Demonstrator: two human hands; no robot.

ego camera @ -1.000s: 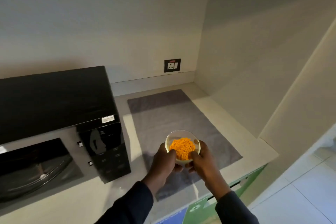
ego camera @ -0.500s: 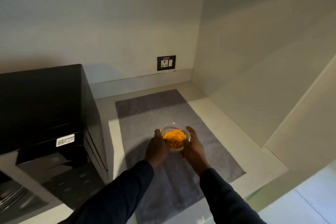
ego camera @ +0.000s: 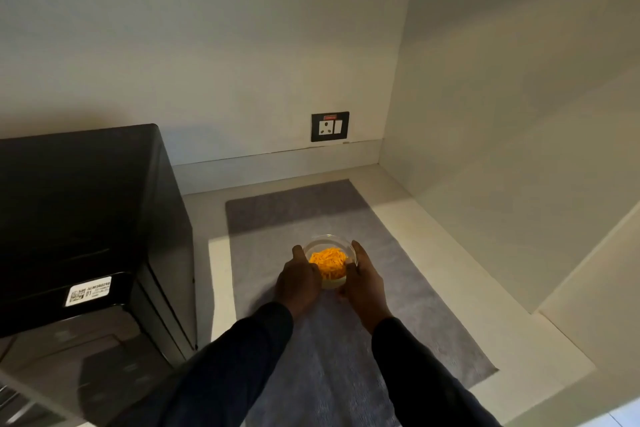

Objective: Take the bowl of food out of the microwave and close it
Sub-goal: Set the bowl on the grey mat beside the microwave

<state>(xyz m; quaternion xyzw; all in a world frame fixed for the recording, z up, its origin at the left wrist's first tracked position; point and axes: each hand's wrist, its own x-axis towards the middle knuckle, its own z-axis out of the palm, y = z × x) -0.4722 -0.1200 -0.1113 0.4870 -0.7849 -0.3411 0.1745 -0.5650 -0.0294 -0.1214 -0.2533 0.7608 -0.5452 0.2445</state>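
Clear bowl [ego camera: 329, 262] with orange shredded food [ego camera: 328, 263] sits over the middle of the grey mat [ego camera: 398, 305]; contact with the mat can't be confirmed. Left hand [ego camera: 298, 282] and right hand [ego camera: 363, 284] cup its sides, fingers wrapped around the glass. Black microwave [ego camera: 86, 218] stands left of the mat, on the white counter [ego camera: 450, 253]. Wall socket [ego camera: 330, 126] behind.

Orange food [ego camera: 328, 262] in a clear bowl [ego camera: 329, 243], grey mat [ego camera: 398, 315], black microwave [ego camera: 83, 211], dark sleeves [ego camera: 242, 357].
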